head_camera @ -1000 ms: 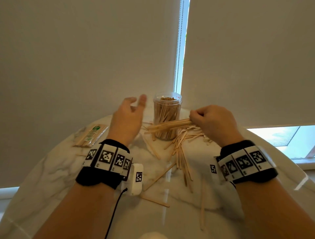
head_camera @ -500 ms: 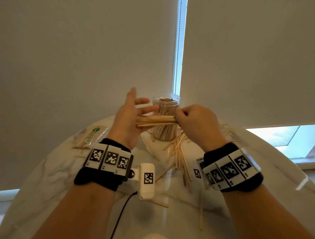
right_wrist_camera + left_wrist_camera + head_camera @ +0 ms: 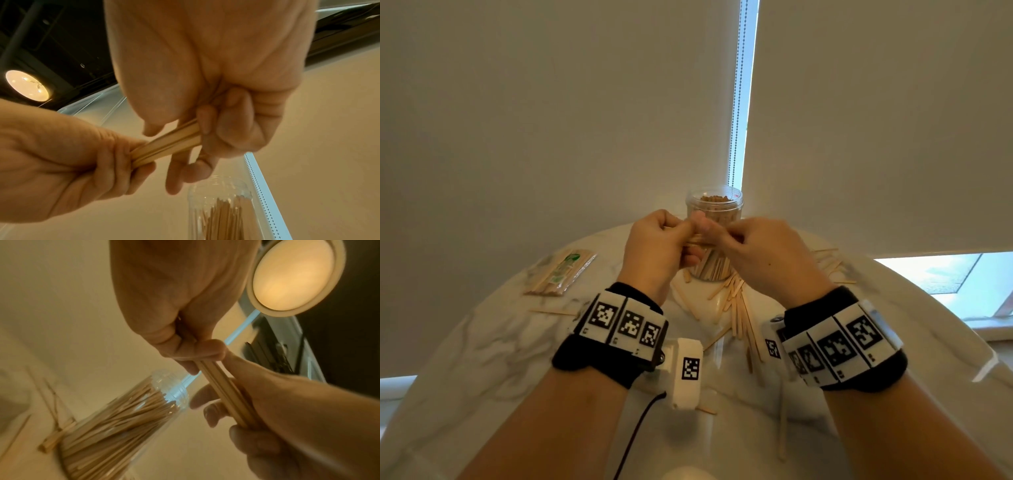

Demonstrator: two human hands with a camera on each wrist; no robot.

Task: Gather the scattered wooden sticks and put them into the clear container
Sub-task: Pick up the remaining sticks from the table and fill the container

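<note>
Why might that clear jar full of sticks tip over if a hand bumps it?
The clear container looks tall and narrow, so a knock near its rim would probably tip it. It looks like thin plastic, so likely light, though the sticks packed inside add some weight. Its mouth is open, so they could spill out. Both the left hand and right hand work close by.

Open marble table (image 3: pixel 482 359) at lower left of the head view. Far centre blocked by the jar (image 3: pixel 714 219), upright and nearly full of sticks. Loose sticks (image 3: pixel 739 308) strewn before the jar and to its right. Packet (image 3: pixel 560 272) at the left edge. Blinds (image 3: pixel 551 120) close behind the jar. Little room under the jar's rim.
</note>
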